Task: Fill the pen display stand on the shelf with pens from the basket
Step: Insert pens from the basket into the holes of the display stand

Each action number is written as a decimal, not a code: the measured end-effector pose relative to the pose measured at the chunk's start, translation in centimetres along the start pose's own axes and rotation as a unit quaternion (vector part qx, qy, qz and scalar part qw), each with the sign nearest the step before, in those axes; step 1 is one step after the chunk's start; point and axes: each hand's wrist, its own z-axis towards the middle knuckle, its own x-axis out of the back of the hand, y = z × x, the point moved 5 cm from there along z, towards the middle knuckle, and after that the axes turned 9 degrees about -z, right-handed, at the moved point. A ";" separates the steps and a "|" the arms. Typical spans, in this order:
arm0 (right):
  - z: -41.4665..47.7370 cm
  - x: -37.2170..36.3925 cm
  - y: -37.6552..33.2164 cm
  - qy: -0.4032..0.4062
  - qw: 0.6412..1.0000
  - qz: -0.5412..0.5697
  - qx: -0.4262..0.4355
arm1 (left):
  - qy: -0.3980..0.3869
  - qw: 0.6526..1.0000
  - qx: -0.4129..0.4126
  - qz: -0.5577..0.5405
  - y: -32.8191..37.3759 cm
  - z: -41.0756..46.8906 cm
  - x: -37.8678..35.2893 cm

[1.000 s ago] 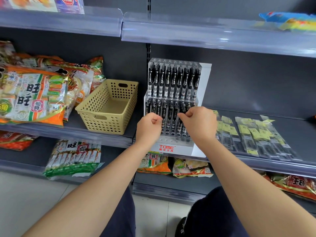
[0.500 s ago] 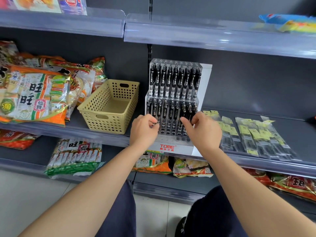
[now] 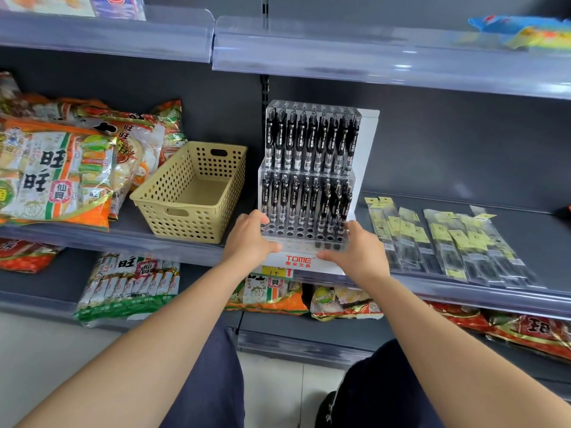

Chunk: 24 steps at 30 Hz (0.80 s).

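Fingers of my left hand (image 3: 251, 239) and right hand (image 3: 358, 253) grip one pen display stand (image 3: 306, 246), between one yellow basket (image 3: 173, 208) and clear packets (image 3: 448, 239).

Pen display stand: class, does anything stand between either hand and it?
Nothing visible does. The left hand grips the pen display stand at its front left corner, the right hand at its front right corner. The basket sits apart, to its left.

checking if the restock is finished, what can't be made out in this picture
All in the head view:
Basket floor nearest the camera: hidden by its own front wall.
Stand front corners: covered by the left hand and right hand.
Print on the pens: too small to read.
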 end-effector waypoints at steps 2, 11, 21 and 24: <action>0.5 -0.1 -0.1 -0.003 1.000 0.011 -0.009 | 0.004 1.000 -0.005 -0.001 0.1 0.6 0.0; 3.3 -0.9 -0.3 -0.003 0.999 0.018 -0.028 | 0.003 1.000 -0.022 0.014 0.5 3.3 -0.1; 4.3 -1.8 0.1 -0.010 0.999 0.004 -0.033 | -0.008 0.999 -0.019 0.025 -0.3 4.7 -0.9; 4.2 -1.9 0.1 -0.002 1.000 0.003 -0.030 | -0.011 0.999 -0.019 0.025 -0.4 4.7 -1.0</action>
